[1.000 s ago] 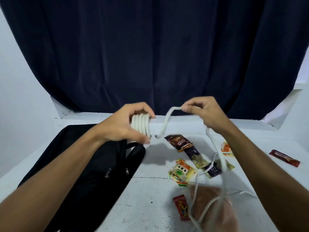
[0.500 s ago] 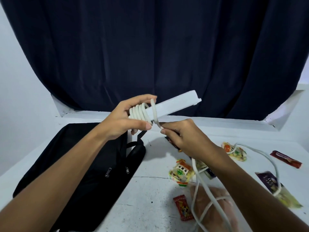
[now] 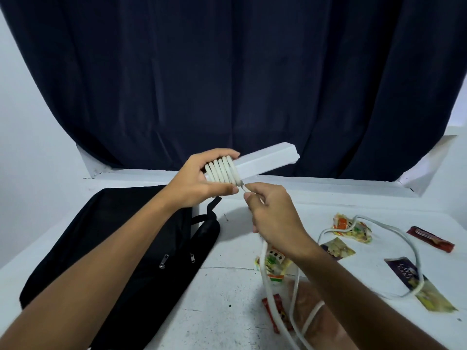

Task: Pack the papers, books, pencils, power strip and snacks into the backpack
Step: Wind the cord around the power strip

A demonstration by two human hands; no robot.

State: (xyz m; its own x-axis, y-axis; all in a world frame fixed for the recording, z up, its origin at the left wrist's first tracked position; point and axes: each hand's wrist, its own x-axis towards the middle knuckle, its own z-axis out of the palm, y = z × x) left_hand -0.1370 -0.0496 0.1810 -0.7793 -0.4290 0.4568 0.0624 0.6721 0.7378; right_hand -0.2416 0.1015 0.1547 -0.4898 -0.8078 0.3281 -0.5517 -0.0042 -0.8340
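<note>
Since a second ago another turn of cord has gone round the power strip, so that the coils now sit packed side by side at its near end, and the right hand has come back in from the far right to just below them. That hand pinches the cord between thumb and fingertips right where it leaves the last coil, while the left hand grips the wrapped end of the strip, thumb pressed under the coils and fingers curled over them, holding it tilted in the air above the desk. A long slack loop trails from the right hand down across the snack packets scattered on the right of the desk. At the left lies the black backpack, flat, and I cannot tell whether it is unzipped. Winding looks only partly done; the strip seems some turns short of being ready to pack, and the snacks are not yet in
</note>
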